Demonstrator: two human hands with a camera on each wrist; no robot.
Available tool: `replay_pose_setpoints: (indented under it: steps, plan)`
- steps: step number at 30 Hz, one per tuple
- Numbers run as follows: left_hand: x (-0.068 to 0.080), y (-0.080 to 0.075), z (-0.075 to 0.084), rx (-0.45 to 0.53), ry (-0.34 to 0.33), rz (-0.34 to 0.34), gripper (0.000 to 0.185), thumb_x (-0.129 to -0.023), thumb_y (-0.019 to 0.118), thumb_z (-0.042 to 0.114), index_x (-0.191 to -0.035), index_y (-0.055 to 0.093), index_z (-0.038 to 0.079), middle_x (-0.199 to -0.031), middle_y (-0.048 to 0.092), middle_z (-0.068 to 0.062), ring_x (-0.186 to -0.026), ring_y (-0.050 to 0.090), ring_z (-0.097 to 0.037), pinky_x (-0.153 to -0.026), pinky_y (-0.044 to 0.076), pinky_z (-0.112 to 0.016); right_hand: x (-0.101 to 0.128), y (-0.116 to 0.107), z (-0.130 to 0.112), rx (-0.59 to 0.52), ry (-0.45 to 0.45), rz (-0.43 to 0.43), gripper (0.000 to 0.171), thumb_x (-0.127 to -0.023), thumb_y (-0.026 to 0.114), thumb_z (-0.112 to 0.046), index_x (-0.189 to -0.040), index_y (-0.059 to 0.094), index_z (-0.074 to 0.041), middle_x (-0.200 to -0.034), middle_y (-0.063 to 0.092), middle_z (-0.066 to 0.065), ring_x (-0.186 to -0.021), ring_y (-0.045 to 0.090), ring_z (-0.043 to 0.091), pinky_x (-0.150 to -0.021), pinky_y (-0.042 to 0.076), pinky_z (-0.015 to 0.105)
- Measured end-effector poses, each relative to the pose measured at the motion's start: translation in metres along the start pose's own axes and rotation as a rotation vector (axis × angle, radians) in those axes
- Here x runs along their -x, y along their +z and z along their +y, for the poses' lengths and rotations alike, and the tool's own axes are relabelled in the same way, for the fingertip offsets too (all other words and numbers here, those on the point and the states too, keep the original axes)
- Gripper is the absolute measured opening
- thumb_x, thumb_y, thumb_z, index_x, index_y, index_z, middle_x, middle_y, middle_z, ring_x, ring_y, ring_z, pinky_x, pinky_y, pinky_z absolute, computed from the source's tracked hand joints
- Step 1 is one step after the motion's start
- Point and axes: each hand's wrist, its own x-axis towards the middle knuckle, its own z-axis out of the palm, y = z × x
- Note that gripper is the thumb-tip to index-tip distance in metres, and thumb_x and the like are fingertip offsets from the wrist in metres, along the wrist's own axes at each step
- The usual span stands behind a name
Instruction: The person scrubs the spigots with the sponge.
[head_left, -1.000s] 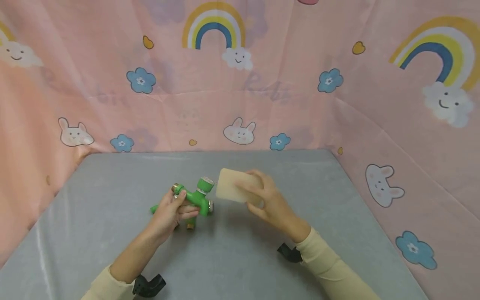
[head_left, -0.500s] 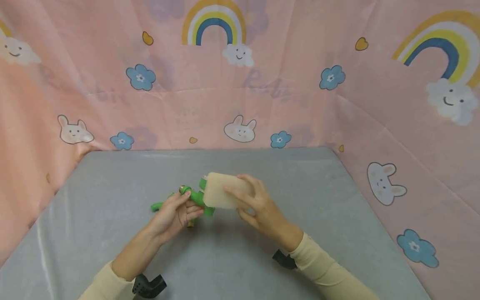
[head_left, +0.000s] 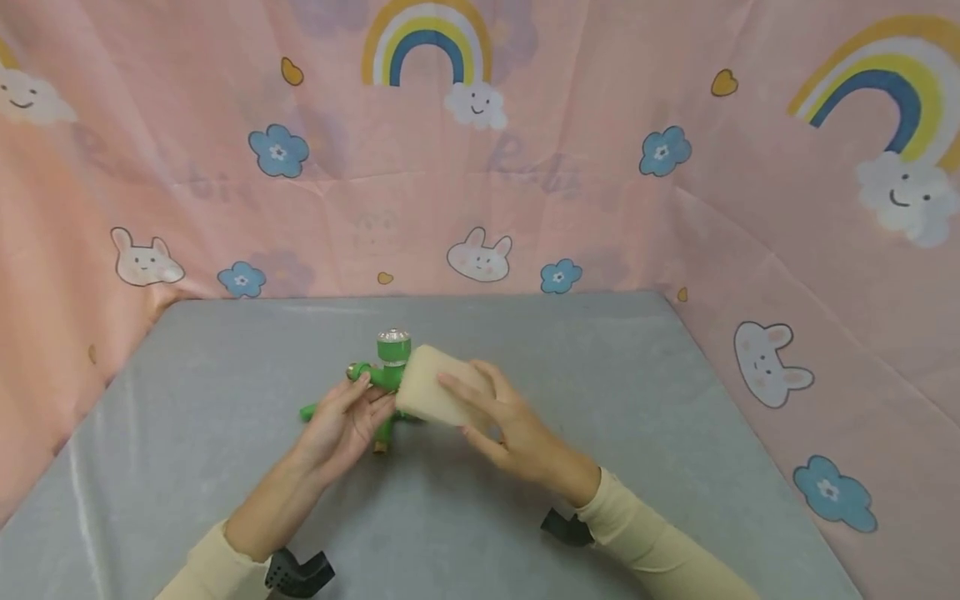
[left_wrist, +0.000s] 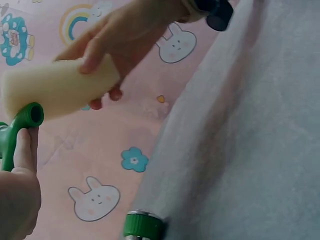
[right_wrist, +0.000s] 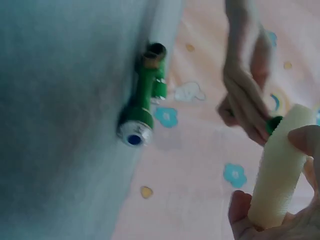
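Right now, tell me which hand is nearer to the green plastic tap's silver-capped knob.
Left. The left hand holds the green plastic tap just below its knob; the right hand grips the cream rectangular sponge, pressed against the tap from the right.

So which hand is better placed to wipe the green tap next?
Probably the right hand: it grips the sponge, whose edge already meets the green tap. The left hand holds the tap.
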Motion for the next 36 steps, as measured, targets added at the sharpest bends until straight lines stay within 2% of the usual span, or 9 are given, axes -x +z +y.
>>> replay_pose_setpoints:
  steps: [3,7,13,17,20,26,29,32,36]
  plan:
    - [0.002,-0.003,0.005,0.090,0.068,-0.063,0.026,-0.112,0.029,0.020,-0.123,0.050,0.008,-0.119,0.070,-0.007,-0.112,0.070,-0.014,-0.099,0.055,-0.025,0.001,0.004,-0.001,0.030,0.021,-0.016,0.062,-0.093,0.069,-0.012,-0.151,0.049,-0.024,-0.145,0.043,0.022,-0.124,0.052,0.034,-0.089,0.056,0.043]
    - [0.003,-0.008,0.012,0.103,0.135,-0.103,0.031,-0.113,0.028,0.022,-0.127,0.053,0.009,-0.122,0.071,-0.007,-0.112,0.070,-0.014,-0.099,0.056,-0.025,0.000,0.000,0.006,0.052,0.044,-0.006,0.062,-0.089,0.071,-0.009,-0.148,0.053,-0.023,-0.144,0.044,0.020,-0.125,0.051,0.033,-0.094,0.053,0.046]
    - [-0.001,-0.009,0.008,-0.196,0.067,-0.050,0.019,-0.112,0.033,0.028,-0.117,0.050,0.021,-0.116,0.072,0.007,-0.107,0.069,-0.010,-0.097,0.057,-0.027,-0.001,-0.018,0.010,-0.089,0.051,0.109,0.067,-0.090,0.065,-0.005,-0.153,0.045,-0.019,-0.146,0.041,0.018,-0.121,0.050,0.032,-0.088,0.051,0.038]
    - [-0.003,-0.006,-0.002,-0.360,0.023,-0.118,0.014,-0.112,0.035,0.027,-0.123,0.042,0.023,-0.114,0.071,0.010,-0.107,0.069,-0.009,-0.097,0.057,-0.029,-0.002,-0.022,0.006,-0.158,-0.003,0.135,0.067,-0.093,0.062,-0.007,-0.154,0.043,-0.022,-0.149,0.040,0.019,-0.120,0.050,0.033,-0.084,0.050,0.036]
    - [-0.004,-0.004,-0.008,-0.410,0.047,-0.138,0.019,-0.111,0.038,0.026,-0.130,0.038,0.021,-0.112,0.072,0.009,-0.106,0.071,-0.008,-0.096,0.058,-0.030,-0.002,-0.020,0.004,-0.174,-0.011,0.075,0.064,-0.094,0.060,-0.008,-0.153,0.045,-0.024,-0.149,0.039,0.020,-0.119,0.050,0.033,-0.085,0.051,0.035]
    - [-0.008,-0.014,0.000,-0.498,0.155,0.016,0.038,-0.110,0.042,0.027,-0.142,0.037,0.006,-0.101,0.075,0.013,-0.097,0.073,-0.004,-0.093,0.058,-0.024,-0.005,-0.024,0.015,-0.159,0.082,-0.009,0.058,-0.091,0.056,-0.001,-0.147,0.053,-0.018,-0.147,0.040,0.017,-0.123,0.047,0.032,-0.084,0.048,0.034]
    - [-0.009,-0.020,0.007,-0.643,0.197,0.052,0.047,-0.109,0.044,0.024,-0.146,0.036,-0.005,-0.099,0.078,0.009,-0.094,0.073,-0.002,-0.094,0.056,-0.019,-0.005,-0.030,0.020,-0.168,0.131,-0.011,0.058,-0.093,0.054,-0.003,-0.148,0.052,-0.018,-0.147,0.040,0.016,-0.119,0.048,0.030,-0.083,0.048,0.033]
    - [-0.008,-0.019,0.004,-0.863,0.250,0.052,0.043,-0.107,0.050,0.017,-0.142,0.042,-0.008,-0.104,0.079,-0.010,-0.060,0.063,0.003,-0.064,0.055,-0.014,-0.003,-0.032,0.018,-0.182,0.126,0.010,0.058,-0.095,0.055,-0.007,-0.151,0.049,-0.019,-0.147,0.040,0.015,-0.112,0.049,0.028,-0.081,0.049,0.032]
    - [-0.005,-0.010,-0.007,-1.153,0.365,0.014,0.028,-0.102,0.057,0.006,-0.129,0.051,0.001,-0.113,0.074,-0.023,-0.052,0.056,-0.010,-0.044,0.045,-0.022,-0.004,-0.024,0.011,-0.129,0.077,0.002,0.059,-0.090,0.059,-0.008,-0.148,0.053,-0.022,-0.146,0.043,0.016,-0.116,0.050,0.029,-0.081,0.049,0.031]
